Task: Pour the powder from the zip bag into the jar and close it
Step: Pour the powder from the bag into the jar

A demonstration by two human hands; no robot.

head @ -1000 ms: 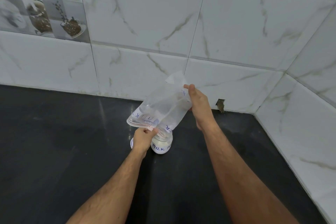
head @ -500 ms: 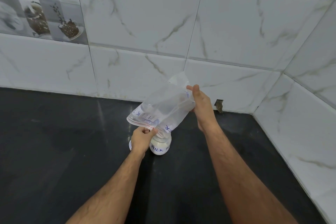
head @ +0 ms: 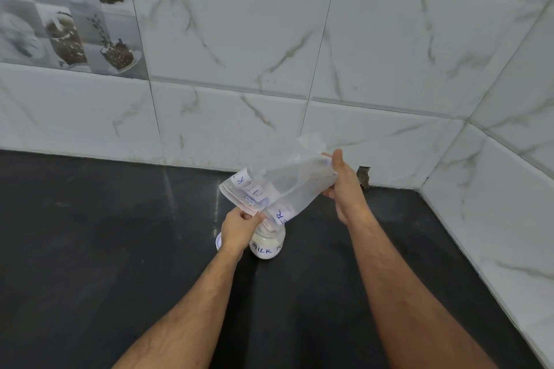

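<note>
A clear zip bag (head: 287, 186) with white labels hangs tilted, its mouth down over a small glass jar (head: 267, 245) marked "MILK" that holds white powder. My left hand (head: 239, 229) pinches the bag's lower mouth edge just above the jar. My right hand (head: 344, 183) grips the bag's raised bottom end, up and to the right. The bag looks nearly empty. A white lid (head: 218, 241) lies on the counter behind my left hand, mostly hidden.
The jar stands on a black counter (head: 90, 249) near the back wall. White marble-pattern tiles (head: 239, 39) form the back wall and the right side wall (head: 509, 204), meeting in a corner at the right.
The bag's raised end has dropped slightly with my right hand. My left hand keeps the mouth over the jar.
</note>
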